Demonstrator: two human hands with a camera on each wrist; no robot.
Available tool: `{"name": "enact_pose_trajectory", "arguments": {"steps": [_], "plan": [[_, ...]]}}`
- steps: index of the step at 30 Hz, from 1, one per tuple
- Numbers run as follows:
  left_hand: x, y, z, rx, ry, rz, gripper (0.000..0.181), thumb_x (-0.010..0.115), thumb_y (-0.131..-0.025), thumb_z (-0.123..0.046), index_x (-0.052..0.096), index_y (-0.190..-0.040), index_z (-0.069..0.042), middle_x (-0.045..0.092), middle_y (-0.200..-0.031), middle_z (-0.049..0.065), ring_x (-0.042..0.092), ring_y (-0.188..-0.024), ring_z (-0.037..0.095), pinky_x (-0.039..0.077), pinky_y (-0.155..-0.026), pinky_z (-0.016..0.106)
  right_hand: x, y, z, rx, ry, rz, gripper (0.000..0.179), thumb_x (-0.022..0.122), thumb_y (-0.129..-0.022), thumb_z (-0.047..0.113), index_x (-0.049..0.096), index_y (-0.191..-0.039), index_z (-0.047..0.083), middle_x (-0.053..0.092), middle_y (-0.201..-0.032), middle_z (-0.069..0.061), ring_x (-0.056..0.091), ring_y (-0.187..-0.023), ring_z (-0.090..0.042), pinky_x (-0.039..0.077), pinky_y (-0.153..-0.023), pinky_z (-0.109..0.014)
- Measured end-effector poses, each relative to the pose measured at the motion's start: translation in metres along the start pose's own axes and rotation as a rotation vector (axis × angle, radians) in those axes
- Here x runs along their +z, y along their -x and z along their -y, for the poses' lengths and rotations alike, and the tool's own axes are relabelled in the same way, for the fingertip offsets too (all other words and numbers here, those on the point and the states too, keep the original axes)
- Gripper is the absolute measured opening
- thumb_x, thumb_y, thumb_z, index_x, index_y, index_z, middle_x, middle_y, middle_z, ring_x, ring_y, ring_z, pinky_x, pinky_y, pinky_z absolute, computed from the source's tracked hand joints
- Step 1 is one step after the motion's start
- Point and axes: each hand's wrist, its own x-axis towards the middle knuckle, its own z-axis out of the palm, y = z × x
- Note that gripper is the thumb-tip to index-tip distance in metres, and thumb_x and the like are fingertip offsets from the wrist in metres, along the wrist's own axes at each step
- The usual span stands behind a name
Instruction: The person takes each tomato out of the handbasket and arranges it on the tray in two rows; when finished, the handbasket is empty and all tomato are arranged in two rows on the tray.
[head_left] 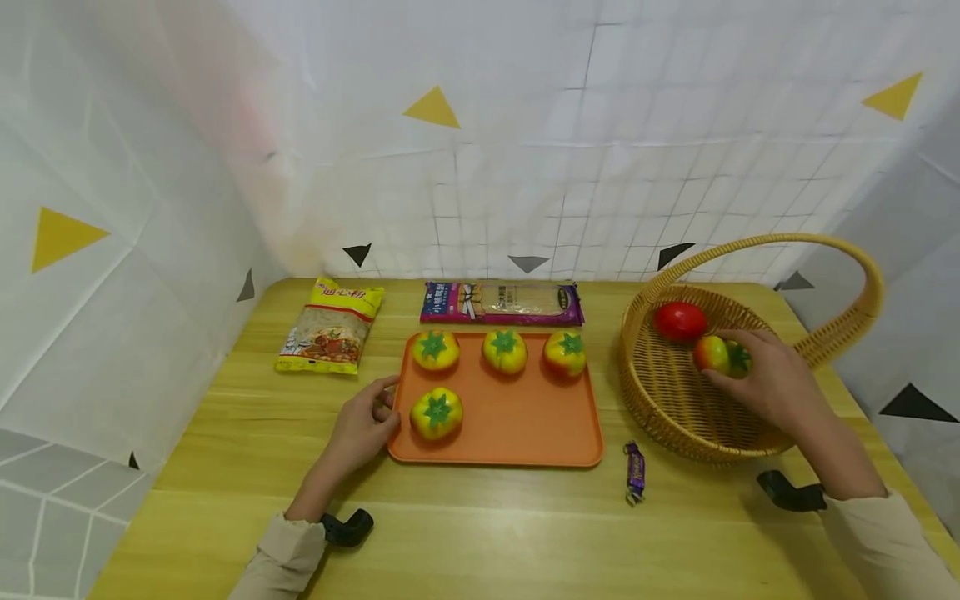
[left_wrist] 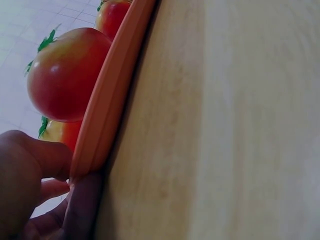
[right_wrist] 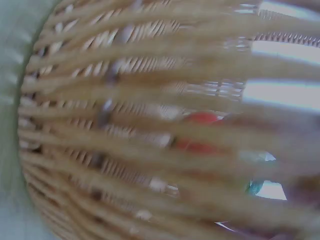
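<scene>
My left hand [head_left: 362, 427] pinches the left rim of an orange tray [head_left: 525, 425], thumb at the edge and fingers below it in the left wrist view. On the tray sit several yellow-red tomatoes with green tops, one of them a front-left tomato [head_left: 437, 413]. Over on the right, my right hand [head_left: 776, 379] reaches inside a wicker basket [head_left: 637, 392] and grips another tomato [head_left: 712, 354]. Beside that tomato lies a smooth red fruit-like piece [head_left: 680, 322]. Basket weave fills the right wrist view and hides most of that hand.
Behind the tray lies a purple pack of noodles [head_left: 502, 302]; a yellow food packet [head_left: 332, 327] is at the back left. A purple-wrapped candy [head_left: 634, 472] rests between tray and basket. The tall basket handle [head_left: 787, 239] arches above the right arm.
</scene>
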Motion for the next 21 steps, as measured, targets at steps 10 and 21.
{"name": "enact_pose_trajectory", "arguments": {"steps": [10, 21], "plan": [[0.001, 0.0, 0.0, -0.006, 0.002, 0.003, 0.057, 0.067, -0.088, -0.002, 0.054, -0.143, -0.01, 0.061, -0.101, 0.008, 0.065, -0.08, 0.014, 0.053, -0.069, 0.031, -0.012, 0.014, 0.028, -0.044, 0.01, -0.066, 0.065, 0.082, -0.082, 0.025, 0.054, -0.133, -0.005, 0.05, -0.127, -0.033, 0.052, -0.101, -0.052, 0.045, -0.074, -0.064], [0.0, -0.001, 0.002, -0.004, 0.001, 0.009, 0.057, 0.066, -0.088, -0.003, 0.054, -0.143, -0.011, 0.061, -0.101, 0.008, 0.065, -0.08, 0.015, 0.053, -0.069, 0.031, -0.019, 0.025, 0.051, -0.107, -0.002, -0.156, 0.065, 0.086, -0.075, 0.022, 0.058, -0.128, -0.001, 0.055, -0.12, -0.026, 0.056, -0.093, -0.043, 0.047, -0.069, -0.057]]}}
